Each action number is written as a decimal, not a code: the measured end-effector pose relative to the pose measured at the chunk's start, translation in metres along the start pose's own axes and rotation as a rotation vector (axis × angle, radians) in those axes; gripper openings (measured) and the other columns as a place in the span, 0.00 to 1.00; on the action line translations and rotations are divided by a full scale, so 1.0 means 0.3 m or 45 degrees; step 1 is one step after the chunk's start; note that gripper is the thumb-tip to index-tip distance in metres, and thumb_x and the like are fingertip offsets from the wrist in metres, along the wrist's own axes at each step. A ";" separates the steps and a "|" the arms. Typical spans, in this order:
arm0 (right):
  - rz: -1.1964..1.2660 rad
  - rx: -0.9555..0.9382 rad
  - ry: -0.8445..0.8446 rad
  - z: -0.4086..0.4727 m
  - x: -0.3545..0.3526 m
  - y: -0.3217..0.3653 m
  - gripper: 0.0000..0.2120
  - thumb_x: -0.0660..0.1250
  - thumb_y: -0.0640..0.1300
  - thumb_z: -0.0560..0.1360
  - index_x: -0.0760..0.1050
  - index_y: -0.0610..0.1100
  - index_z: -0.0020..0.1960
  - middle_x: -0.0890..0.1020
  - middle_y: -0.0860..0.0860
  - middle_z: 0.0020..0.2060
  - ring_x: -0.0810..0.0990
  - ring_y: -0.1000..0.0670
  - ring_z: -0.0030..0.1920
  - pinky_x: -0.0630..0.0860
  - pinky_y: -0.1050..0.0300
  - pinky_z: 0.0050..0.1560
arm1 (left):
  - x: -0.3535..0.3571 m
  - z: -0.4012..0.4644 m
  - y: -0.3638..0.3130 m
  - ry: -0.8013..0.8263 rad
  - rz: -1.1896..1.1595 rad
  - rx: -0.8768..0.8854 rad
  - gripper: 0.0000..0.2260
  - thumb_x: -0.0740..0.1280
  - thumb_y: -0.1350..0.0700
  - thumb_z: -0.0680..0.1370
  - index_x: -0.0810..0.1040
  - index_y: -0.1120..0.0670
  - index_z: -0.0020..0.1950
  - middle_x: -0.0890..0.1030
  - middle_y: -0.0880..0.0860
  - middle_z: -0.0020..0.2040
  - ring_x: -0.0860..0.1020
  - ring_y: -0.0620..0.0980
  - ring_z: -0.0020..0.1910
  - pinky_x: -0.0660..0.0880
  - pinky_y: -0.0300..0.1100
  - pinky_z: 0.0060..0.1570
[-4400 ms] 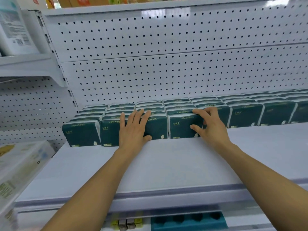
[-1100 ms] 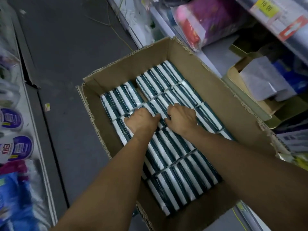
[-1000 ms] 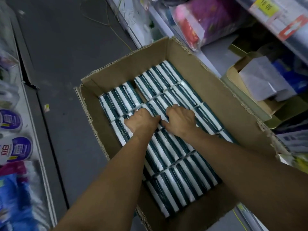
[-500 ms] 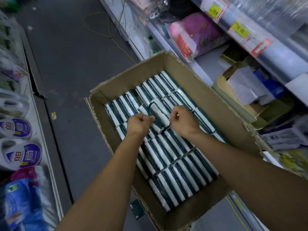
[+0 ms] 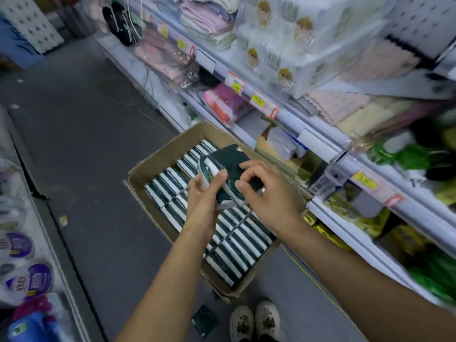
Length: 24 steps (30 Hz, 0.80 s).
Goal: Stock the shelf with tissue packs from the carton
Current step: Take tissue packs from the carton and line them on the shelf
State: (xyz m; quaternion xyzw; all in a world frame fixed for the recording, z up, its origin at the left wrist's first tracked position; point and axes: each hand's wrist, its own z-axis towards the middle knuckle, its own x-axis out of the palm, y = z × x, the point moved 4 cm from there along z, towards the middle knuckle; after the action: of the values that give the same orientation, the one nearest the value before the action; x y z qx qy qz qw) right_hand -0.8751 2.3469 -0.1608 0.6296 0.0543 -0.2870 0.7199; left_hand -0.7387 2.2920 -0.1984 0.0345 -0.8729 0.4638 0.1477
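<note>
Two hands grip tissue packs (image 5: 228, 169), above carton (image 5: 158, 159)

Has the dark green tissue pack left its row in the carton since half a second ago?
Yes. The tissue pack is lifted above the carton, held by both hands.

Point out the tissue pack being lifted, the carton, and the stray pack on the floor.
lifted tissue pack (image 5: 228, 159): head view, on its dark green top face.
carton (image 5: 153, 160): head view, on its far-left cardboard wall.
stray pack (image 5: 204, 321): head view, on its flat green face, beside the shoes.
</note>
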 end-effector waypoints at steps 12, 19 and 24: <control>0.423 0.589 -0.333 -0.084 -0.492 0.299 0.27 0.77 0.50 0.69 0.69 0.48 0.63 0.79 0.57 0.49 0.81 0.57 0.48 0.79 0.65 0.43 | 0.371 -0.290 -0.285 0.590 0.300 0.273 0.23 0.75 0.53 0.73 0.75 0.57 0.65 0.84 0.56 0.57 0.84 0.55 0.53 0.81 0.48 0.47; 0.584 0.536 -0.671 -0.267 -0.836 0.393 0.10 0.74 0.46 0.72 0.78 0.46 0.52 0.86 0.49 0.45 0.86 0.51 0.42 0.82 0.56 0.43 | 0.666 -0.480 -0.299 0.901 0.415 0.328 0.24 0.74 0.55 0.72 0.75 0.56 0.67 0.85 0.55 0.55 0.83 0.55 0.54 0.80 0.51 0.55; 0.687 0.522 -0.987 -0.428 -1.068 0.401 0.13 0.71 0.42 0.74 0.75 0.39 0.56 0.84 0.44 0.47 0.84 0.45 0.43 0.82 0.49 0.43 | 0.902 -0.607 -0.263 1.013 0.457 0.325 0.20 0.72 0.58 0.77 0.73 0.55 0.68 0.84 0.56 0.57 0.84 0.54 0.53 0.81 0.49 0.52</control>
State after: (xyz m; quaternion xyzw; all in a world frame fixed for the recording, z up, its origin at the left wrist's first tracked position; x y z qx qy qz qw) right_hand -1.0464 2.5828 0.0596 0.5968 -0.4382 -0.3081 0.5974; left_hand -0.9401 2.4173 0.0389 -0.2805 -0.6761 0.5632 0.3835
